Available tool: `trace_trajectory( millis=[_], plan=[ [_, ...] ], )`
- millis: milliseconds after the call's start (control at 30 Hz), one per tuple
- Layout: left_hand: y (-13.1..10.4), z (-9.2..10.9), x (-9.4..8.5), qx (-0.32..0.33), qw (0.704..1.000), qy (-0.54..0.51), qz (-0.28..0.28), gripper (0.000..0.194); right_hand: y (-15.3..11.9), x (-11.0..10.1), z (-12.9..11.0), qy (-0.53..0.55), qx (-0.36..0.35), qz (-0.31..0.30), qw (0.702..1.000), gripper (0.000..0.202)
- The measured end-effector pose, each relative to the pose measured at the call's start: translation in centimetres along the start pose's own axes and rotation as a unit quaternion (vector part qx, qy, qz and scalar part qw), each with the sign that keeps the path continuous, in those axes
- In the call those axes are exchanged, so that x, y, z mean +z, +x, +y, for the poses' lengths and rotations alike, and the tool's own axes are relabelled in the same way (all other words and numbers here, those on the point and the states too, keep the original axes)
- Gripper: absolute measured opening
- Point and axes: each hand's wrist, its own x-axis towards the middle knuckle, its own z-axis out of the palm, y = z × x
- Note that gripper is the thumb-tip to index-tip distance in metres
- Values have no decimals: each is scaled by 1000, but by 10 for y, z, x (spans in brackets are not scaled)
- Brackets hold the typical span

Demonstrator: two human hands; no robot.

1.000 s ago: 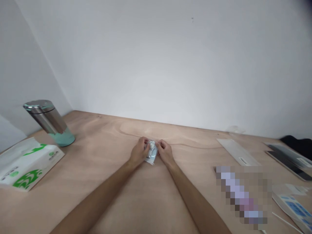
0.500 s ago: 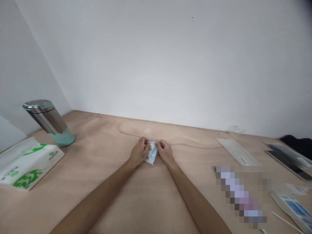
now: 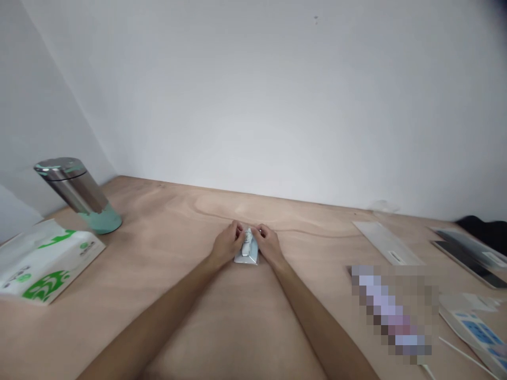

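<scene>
A small clear plastic bag [image 3: 252, 259] with a white item [image 3: 247, 245] in or on it lies between my two hands, near the middle of the wooden table. My left hand [image 3: 230, 241] grips the bag's left upper edge, fingers pinched. On the other side, my right hand [image 3: 268, 240] pinches its right upper edge. The fingertips partly cover the top of the bag. Whether the white item is inside the bag or on top of it is too small to tell.
A steel and mint-green flask [image 3: 81, 195] and a white-green tissue pack [image 3: 47, 264] stand at the left. Rightward are a clear sleeve [image 3: 386, 241], a dark flat device [image 3: 469, 263], a blurred-out object [image 3: 390, 311], a blue-white package [image 3: 477, 330] and a white cable [image 3: 465, 356]. Behind rises a wall.
The bag has turned slightly, and its lower edge now faces me more squarely. More of the white item shows between my hands. The view has shifted a little.
</scene>
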Motion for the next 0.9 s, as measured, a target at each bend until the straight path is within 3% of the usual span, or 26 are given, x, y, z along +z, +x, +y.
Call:
trace_trajectory(
  millis=[900],
  plan=[
    [0,2,-1,11,1000,26,-3,12,2,0,3,-55,-10,-3,998,29]
  ],
)
